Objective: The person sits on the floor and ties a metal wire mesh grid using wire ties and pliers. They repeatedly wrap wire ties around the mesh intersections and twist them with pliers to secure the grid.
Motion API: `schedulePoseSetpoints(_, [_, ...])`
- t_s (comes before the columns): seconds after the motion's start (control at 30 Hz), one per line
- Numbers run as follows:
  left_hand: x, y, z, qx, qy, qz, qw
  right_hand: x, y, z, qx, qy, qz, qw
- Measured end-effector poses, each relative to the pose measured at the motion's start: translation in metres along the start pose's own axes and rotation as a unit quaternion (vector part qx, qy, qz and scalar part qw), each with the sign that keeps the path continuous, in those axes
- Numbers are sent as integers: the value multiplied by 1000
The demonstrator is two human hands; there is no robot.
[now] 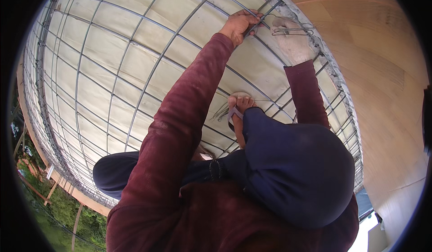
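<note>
A steel reinforcing-bar grid spreads before me over pale sheeting. My left hand reaches to the grid's upper right, with its fingers closed around a bar near a crossing. A thin wire runs from close to those fingertips toward my right hand. Bent lengths of tie wire are held in my right hand, near the rough concrete edge. Glare washes out this hand, so its finger positions are hard to make out.
A rough concrete edge borders a tan panelled surface on the right. My sandalled foot is on the grid, beside loose wires. Denser bars and a wooden edge board curve along the left, with greenery beyond.
</note>
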State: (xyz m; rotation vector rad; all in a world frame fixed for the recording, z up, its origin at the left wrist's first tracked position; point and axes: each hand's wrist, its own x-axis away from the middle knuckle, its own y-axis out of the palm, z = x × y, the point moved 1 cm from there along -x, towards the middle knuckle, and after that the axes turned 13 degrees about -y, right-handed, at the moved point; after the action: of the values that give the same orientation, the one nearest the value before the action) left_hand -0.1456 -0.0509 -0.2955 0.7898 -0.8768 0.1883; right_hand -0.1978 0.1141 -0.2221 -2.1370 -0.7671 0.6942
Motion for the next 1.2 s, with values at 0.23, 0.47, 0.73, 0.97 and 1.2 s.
schedulePoseSetpoints(0.23, [-2,-4,5,-5,-11,-27,1000,2,7,-7,-94,132,-137,977])
schedulePoseSetpoints(0.47, [-1,-9,1,-9,-6,-26,1000,0,47,-14,-82,188,-68,976])
schedulePoseSetpoints(0.73, [0,-2,6,-36,-19,-26,999,0,47,9,-259,268,-23,928])
schedulePoseSetpoints(0.97, [-11,10,-6,-2,21,32,999,5,44,11,-341,290,18,894])
schedulePoseSetpoints(1.2, [1,17,-8,31,40,62,997,-14,24,-14,-371,380,6,847])
